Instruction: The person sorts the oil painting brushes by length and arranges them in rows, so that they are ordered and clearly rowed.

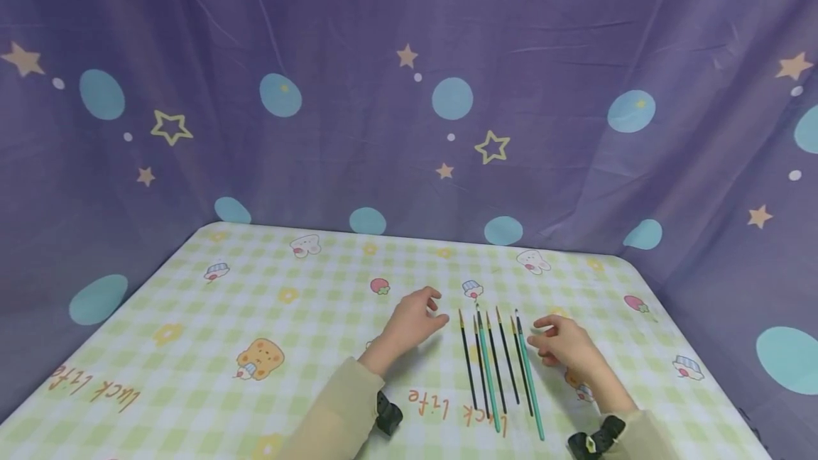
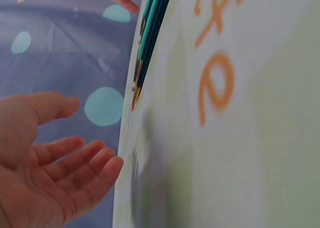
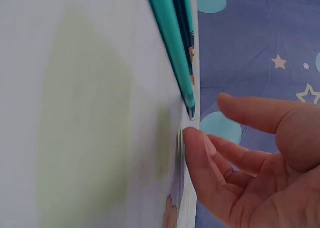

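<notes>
Here, paintbrushes (image 1: 488, 375) between two hands (image 1: 412, 319) (image 1: 567, 343)

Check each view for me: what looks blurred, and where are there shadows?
Head view: the brushes look fairly sharp, with a faint shadow on the tablecloth near the left hand; left wrist view: the orange lettering is soft, with a diffuse shadow beside that hand; right wrist view: the large green check looks blurred.

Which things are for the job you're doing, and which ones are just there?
Probably for the job:
- dark brushes
- two teal brushes
- left hand
- right hand

Just there:
- checked tablecloth
- starry purple curtain
</notes>
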The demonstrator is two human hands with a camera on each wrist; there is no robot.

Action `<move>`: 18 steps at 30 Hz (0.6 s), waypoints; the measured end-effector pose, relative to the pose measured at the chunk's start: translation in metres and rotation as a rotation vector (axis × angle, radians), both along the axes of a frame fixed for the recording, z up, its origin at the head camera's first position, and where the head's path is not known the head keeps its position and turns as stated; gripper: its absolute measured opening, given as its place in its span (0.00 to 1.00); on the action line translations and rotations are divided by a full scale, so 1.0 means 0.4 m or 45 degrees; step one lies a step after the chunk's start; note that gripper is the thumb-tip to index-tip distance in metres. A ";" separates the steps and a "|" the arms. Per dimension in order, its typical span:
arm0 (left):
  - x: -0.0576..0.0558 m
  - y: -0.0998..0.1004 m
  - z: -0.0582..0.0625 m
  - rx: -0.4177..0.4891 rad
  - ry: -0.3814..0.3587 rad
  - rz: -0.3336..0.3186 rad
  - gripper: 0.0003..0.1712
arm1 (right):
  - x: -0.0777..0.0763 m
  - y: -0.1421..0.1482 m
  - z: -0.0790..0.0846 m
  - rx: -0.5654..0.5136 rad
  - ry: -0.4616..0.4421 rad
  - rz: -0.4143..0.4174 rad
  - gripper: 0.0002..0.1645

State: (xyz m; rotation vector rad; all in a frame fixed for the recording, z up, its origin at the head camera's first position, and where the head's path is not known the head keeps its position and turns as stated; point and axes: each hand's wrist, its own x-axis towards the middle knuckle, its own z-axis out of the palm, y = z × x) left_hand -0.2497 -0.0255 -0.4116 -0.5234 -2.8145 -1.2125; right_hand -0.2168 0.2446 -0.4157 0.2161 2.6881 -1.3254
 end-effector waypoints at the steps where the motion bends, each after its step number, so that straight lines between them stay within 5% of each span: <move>1: 0.002 0.005 -0.003 0.012 -0.011 0.011 0.21 | 0.001 -0.002 -0.001 -0.007 0.002 -0.006 0.24; 10: 0.017 0.049 -0.027 0.060 -0.117 0.126 0.15 | 0.000 -0.027 -0.005 -0.065 -0.013 -0.058 0.23; 18: 0.031 0.084 -0.037 0.181 -0.272 0.140 0.17 | 0.007 -0.039 -0.008 -0.102 -0.053 -0.031 0.25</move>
